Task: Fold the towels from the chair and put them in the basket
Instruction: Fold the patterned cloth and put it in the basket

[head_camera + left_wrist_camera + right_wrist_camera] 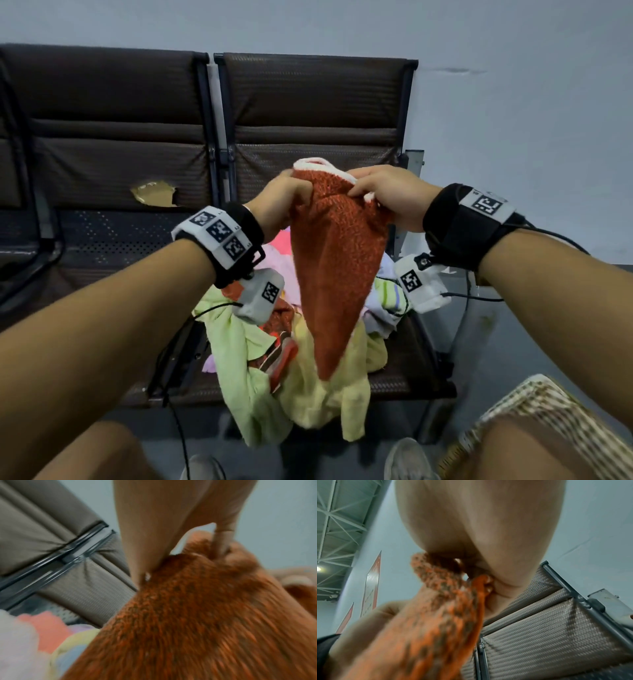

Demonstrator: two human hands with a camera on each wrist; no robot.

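Towel (337,260), orange, hangs from our left hand (279,202) and right hand (390,195), both pinching its top edge above the chair (308,102) pile.

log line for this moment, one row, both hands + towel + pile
step: opening towel | left hand: grips orange towel top edge | right hand: pinches same edge | towel: hanging above pile on chair | basket: lower right
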